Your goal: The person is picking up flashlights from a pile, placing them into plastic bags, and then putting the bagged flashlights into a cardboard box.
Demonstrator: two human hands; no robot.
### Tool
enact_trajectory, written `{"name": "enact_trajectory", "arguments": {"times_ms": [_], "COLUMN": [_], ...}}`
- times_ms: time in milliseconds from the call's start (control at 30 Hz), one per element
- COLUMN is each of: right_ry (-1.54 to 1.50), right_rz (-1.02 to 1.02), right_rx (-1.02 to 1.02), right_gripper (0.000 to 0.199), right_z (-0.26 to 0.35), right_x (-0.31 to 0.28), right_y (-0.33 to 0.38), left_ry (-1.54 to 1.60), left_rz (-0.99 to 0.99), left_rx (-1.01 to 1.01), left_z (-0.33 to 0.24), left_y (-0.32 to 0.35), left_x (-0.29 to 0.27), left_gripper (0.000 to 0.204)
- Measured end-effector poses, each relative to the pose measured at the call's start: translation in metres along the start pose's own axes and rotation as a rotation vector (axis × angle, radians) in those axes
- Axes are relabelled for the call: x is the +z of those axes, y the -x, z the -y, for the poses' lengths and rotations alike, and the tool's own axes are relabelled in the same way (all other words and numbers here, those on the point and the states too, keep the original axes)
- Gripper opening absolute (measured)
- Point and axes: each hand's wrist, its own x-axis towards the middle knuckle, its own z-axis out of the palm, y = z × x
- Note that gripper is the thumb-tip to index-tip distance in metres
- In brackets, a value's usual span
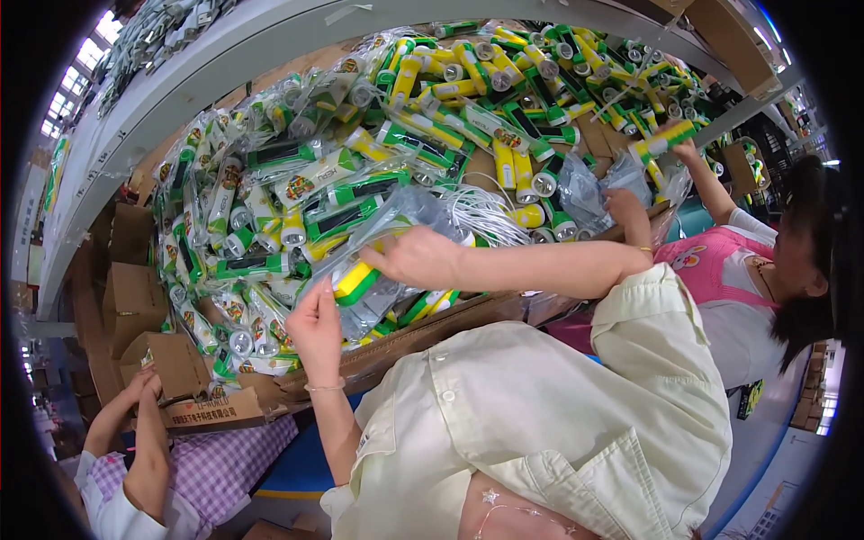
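Observation:
A green and yellow flashlight (356, 284) lies partly inside a clear plastic bag (371, 236) between my two hands, above the heap. My left hand (315, 326) pinches the bag's edge at the flashlight's near end. Bent over the other end, my right hand (418, 259) has its fingers closed on the flashlight; its fingertips are partly hidden. Just beyond my right hand lies a bundle of white cables (484, 216). More clear bags lie beneath my hands.
Loose and bagged flashlights (517, 67) fill the cardboard-edged work area. At right, a co-worker holds a flashlight (664, 142) near grey plastic bags (585, 193). Another co-worker's hands (142, 385) are by a cardboard box (171, 360) at left. A grey shelf edge (207, 76) arches overhead.

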Motion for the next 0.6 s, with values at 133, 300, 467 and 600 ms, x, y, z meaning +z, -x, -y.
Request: {"name": "enact_trajectory", "arguments": {"times_ms": [133, 300, 467, 600], "right_ry": [0.152, -0.112, -0.521, -0.569], "right_rz": [0.182, 0.172, -0.286, -0.048], "right_rx": [0.139, 0.051, 0.526, 0.905], "right_gripper": [0.037, 0.042, 0.019, 0.024], "right_z": [0.028, -0.006, -0.087, -0.156], "right_x": [0.012, 0.010, -0.024, 0.001], "right_y": [-0.003, -0.001, 0.042, 0.093], "left_ry": [-0.443, -0.346, -0.169, -0.101], "left_rz": [-0.091, 0.009, 0.049, 0.078], "left_rx": [0.331, 0.164, -0.200, -0.233], "left_z": [-0.019, -0.005, 0.020, 0.021], "left_y": [0.008, 0.003, -0.005, -0.008], "left_x": [0.018, 0.016, -0.005, -0.003], "left_gripper": [0.017, 0.023, 0.027, 0.027]}}
